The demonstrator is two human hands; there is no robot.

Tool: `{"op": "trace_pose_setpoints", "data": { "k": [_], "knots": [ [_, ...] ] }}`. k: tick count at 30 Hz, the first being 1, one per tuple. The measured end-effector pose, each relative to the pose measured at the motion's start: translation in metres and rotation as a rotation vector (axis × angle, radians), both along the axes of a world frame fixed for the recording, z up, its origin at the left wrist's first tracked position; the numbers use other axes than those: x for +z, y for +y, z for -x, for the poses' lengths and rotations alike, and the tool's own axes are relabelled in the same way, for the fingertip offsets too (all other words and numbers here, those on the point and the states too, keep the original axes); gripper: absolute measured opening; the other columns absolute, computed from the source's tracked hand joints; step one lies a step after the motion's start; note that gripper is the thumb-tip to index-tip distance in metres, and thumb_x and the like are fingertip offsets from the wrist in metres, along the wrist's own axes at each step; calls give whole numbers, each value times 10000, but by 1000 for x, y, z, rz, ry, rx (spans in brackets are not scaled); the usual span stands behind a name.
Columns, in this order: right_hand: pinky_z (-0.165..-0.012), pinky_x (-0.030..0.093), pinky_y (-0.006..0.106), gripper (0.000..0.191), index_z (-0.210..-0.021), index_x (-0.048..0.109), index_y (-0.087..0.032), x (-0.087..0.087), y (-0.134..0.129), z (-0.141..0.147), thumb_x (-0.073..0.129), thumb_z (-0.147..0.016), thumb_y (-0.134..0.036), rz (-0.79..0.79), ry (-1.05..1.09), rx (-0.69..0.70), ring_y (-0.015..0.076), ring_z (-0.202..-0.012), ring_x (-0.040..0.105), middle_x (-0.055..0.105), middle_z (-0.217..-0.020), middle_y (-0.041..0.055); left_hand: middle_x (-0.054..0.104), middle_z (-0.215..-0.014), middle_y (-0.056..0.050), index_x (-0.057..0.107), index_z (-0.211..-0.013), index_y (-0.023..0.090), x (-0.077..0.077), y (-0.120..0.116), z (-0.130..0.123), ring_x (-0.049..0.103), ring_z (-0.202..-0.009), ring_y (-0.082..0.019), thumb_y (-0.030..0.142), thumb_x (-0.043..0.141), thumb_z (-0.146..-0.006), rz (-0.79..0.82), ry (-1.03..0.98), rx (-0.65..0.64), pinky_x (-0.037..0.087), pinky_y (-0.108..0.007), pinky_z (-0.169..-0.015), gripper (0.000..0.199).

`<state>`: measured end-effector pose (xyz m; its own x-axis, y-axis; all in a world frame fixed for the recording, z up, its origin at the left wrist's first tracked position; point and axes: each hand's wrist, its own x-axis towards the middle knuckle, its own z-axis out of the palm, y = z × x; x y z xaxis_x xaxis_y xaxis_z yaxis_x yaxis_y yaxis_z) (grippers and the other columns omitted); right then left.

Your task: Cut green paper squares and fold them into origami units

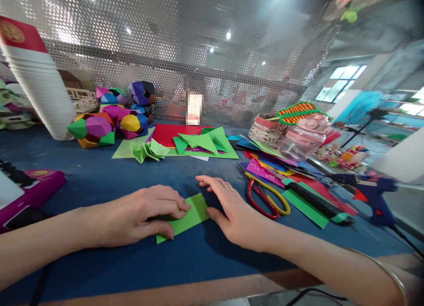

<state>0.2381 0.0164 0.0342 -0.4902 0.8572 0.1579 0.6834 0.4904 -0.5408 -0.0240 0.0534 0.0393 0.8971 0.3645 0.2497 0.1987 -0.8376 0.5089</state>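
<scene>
A folded strip of light green paper [195, 210] lies slantwise on the blue tabletop in front of me. My left hand [145, 215] covers its left part, fingers curled and thumb on the near edge, holding it down. At the strip's right end is my right hand [232, 213], fingers stretched out and the thumb apart from them. That thumb is close to the paper's edge; whether it touches I cannot tell. Beyond the hands are folded green paper pieces [202, 141] and a small pleated green piece [147, 151], lying on red and green sheets.
Red-and-yellow-handled scissors [265, 200], a black-and-green cutter [318, 202] and coloured paper sit at right, near a blue glue gun [371, 195]. Behind are a pink bottle [303, 140], folded paper balls [99, 128] and a tall stack of paper cups [41, 81]. A purple device [43, 187] is at left.
</scene>
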Motion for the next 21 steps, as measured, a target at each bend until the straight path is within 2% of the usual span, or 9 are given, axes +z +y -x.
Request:
{"op": "trace_pose_setpoints", "data": {
  "k": [6,11,15,18,21],
  "knots": [
    [-1111,364,527,615,-1458,341,-230,-3,1,-9,532,-893,-82,-53,-20,-16,274,-1297,449,474,-1418,118,669,-1259,-70,682,-1160,231,1,3,3,595,-1205,-226,189,655,-932,28,18,-3,489,-295,-1013,233],
    [-1083,404,514,599,-1441,366,-205,-8,0,-9,554,-884,-92,-94,5,-31,271,-1266,475,506,-1386,124,609,-1359,-68,633,-1253,242,15,-1,6,555,-1282,-233,230,680,-911,84,167,8,446,-321,-1096,345],
    [-1113,393,476,493,-1366,464,-199,-7,-4,-7,565,-892,-112,-131,27,-32,256,-1271,485,524,-1364,117,557,-1441,-40,570,-1352,294,22,-6,9,499,-1361,-245,263,674,-907,87,263,64,411,-333,-1146,458],
    [-1082,425,411,382,-1288,538,-205,0,-8,-13,527,-917,-113,-234,24,-93,229,-1228,527,556,-1303,104,548,-1458,-22,568,-1357,320,19,-6,12,510,-1354,-248,276,677,-898,72,229,68,422,-333,-1142,473],
    [-971,478,389,280,-1190,596,-208,10,-11,-34,417,-983,-153,-360,-97,-221,222,-1089,607,619,-1194,96,566,-1442,-26,582,-1343,303,16,-4,12,506,-1356,-242,287,676,-901,57,214,62,409,-338,-1151,452]
  ]
}}
